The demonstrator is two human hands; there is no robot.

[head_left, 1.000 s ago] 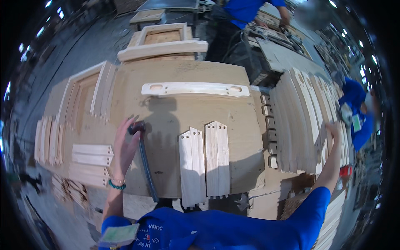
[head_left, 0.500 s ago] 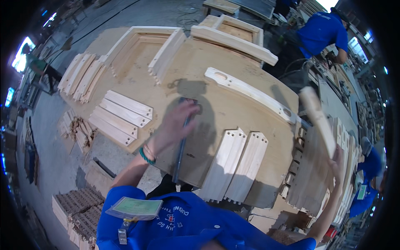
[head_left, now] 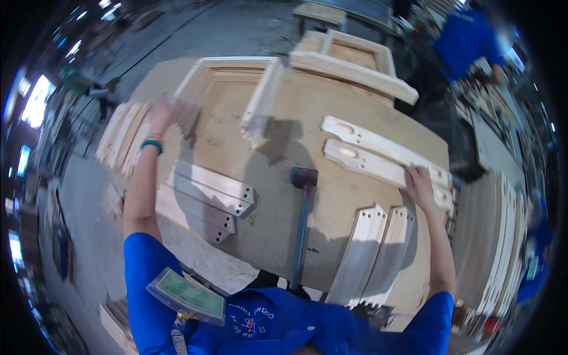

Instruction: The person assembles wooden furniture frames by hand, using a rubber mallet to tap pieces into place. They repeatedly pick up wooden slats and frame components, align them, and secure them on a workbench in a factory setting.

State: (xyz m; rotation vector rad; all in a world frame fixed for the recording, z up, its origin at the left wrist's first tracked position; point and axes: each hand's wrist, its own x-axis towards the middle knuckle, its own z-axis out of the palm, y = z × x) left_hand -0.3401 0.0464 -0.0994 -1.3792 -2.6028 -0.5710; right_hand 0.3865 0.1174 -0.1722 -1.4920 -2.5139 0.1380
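My left hand [head_left: 164,116], smeared by motion, reaches to the far left, between a row of curved wooden slats [head_left: 121,135] and a three-sided wooden frame [head_left: 236,61]; whether it grips anything is unclear. My right hand [head_left: 420,188] holds the right part of a pale wooden rail [head_left: 370,164] with an oval slot. This rail lies beside a similar rail [head_left: 378,139] on the far side. A mallet [head_left: 304,177] with a dark head and blue handle lies mid-table, touched by neither hand.
Drilled boards lie left of the mallet [head_left: 207,188] and right of it [head_left: 362,251]. Another wooden frame [head_left: 355,68] sits at the table's far edge. Many panels [head_left: 488,236] stand stacked at the right. A person in blue [head_left: 467,44] works at the far right.
My right hand has brought the second rail from the right onto the table beside the first. My left hand has moved from above the mallet to the far left. The view has shifted.
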